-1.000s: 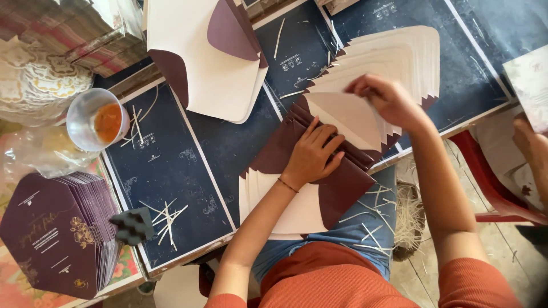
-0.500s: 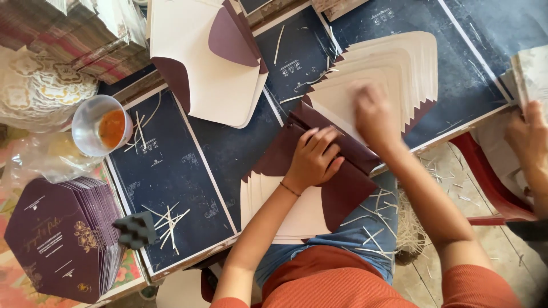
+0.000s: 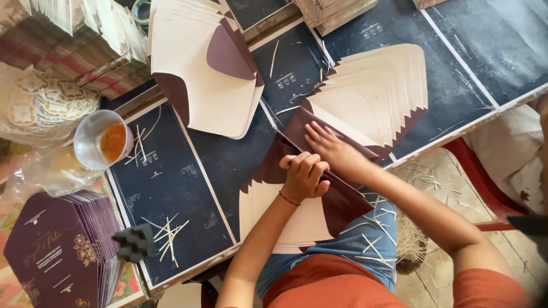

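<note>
I see a worktable (image 3: 228,165) covered in dark blue sheets with pale borders, littered with thin pale slivers. Beyond its near edge, more slivers lie on a light floor by a red chair frame (image 3: 485,188).

My left hand (image 3: 304,175) is curled into a loose fist, knuckles pressing down on a maroon envelope flap (image 3: 342,199); I cannot tell whether the fingers pinch anything. My right hand (image 3: 334,149) lies flat, fingers together, on the same flap where it meets the fanned row of cream envelopes (image 3: 377,97) stretching up to the right. The flap lies at the table's near edge, over my lap, on another fanned cream stack (image 3: 285,222).

Further up, an opened cream envelope with maroon flaps (image 3: 205,74) lies flat. At the left stands a clear cup with orange liquid (image 3: 103,140), and below it a stack of purple printed cards (image 3: 57,251) with a dark zigzag-edged sponge (image 3: 134,242) just beside. Bundled paper stacks (image 3: 74,40) crowd the far left corner.
</note>
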